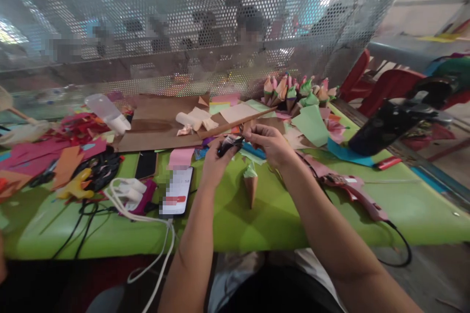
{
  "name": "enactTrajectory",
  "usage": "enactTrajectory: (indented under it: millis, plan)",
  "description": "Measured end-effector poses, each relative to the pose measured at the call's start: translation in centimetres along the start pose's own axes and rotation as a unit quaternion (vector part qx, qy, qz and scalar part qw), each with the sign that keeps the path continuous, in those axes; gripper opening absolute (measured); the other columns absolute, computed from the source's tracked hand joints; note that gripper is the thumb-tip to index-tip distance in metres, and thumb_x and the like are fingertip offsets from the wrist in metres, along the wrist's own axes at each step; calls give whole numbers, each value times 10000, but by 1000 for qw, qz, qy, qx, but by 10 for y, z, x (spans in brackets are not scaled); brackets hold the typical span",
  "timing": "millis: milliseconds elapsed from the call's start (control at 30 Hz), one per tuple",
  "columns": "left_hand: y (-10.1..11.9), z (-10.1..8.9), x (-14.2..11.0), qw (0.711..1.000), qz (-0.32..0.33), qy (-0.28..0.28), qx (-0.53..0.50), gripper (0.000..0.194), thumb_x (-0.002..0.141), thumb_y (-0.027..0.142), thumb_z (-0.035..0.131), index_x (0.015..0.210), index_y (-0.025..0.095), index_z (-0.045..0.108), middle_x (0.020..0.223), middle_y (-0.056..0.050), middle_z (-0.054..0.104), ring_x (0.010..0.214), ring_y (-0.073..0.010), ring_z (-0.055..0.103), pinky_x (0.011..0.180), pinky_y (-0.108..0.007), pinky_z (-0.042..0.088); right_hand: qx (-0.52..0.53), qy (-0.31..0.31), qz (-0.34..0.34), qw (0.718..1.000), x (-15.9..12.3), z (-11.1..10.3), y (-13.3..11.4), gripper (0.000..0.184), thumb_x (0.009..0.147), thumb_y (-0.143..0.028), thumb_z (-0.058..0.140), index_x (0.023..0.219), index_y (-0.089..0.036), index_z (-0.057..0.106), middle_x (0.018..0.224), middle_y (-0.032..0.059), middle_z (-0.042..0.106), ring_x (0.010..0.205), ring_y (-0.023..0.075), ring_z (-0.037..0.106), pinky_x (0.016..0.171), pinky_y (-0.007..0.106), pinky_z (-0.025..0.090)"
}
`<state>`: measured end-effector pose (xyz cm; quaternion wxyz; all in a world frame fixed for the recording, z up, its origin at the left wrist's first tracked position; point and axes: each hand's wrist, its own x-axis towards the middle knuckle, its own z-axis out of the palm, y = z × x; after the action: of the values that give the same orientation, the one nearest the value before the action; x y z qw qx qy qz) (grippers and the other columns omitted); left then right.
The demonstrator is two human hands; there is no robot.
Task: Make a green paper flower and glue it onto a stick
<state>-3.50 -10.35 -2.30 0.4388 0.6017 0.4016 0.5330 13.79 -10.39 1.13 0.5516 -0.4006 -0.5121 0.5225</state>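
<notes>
My left hand (216, 154) is closed around a small, shiny black object (230, 144) whose kind I cannot make out. Close beside it, my right hand (267, 141) has thumb and fingers pinched together at the object's upper right; what they grip is too small to name. Below both hands, a paper ice-cream cone (251, 188) with a pale green top lies on the green table (227, 230). Under and behind the hands are blue and pale green paper pieces.
A pink glue gun (354, 188) lies at right, near a black bottle (384, 124). A lit phone (178, 190) and white cables sit left. Several paper cones (292, 93) stand at the back beside brown paper (157, 117). A perforated metal screen (205, 19) rises behind.
</notes>
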Motion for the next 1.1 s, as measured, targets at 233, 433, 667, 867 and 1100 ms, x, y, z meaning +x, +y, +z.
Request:
enactTrajectory:
  millis: [233,433,667,867,1100]
  plan:
    - [-6,0,1,1000,-21,3,9,301,755,431,793,916,192,708,835,6,666,787,-155,560,768,-269,439,31,15,-10,999,0,-1,-1,551,509,-623,887,703,-210,578,653,-39,561,555,88,426,539,249,364]
    - [-2,1,1,999,-4,8,49,270,730,363,817,927,209,713,983,-37,706,961,-207,607,894,-312,459,14,8,-50,999,-1,1,-1,510,580,-609,861,741,-206,593,702,-27,572,603,98,447,559,251,387]
    - [-6,-2,4,998,-3,-1,55,293,752,407,791,946,202,712,893,-12,680,876,-182,585,836,-286,455,34,19,-74,997,-1,-2,-7,509,581,-585,865,808,-229,581,742,-18,621,633,115,520,576,255,436]
    - [-18,-7,7,999,-26,20,14,389,720,445,820,992,188,713,927,-11,696,867,-163,601,825,-274,458,45,33,-101,993,0,-5,-7,423,664,-499,817,939,-239,629,765,-23,628,666,121,574,569,242,436]
    - [-27,-8,9,994,-49,39,-94,465,683,504,857,980,184,700,885,7,694,805,-121,606,799,-247,465,0,15,-105,994,-3,-2,1,249,756,-371,765,936,-200,750,845,14,723,680,117,601,643,247,483]
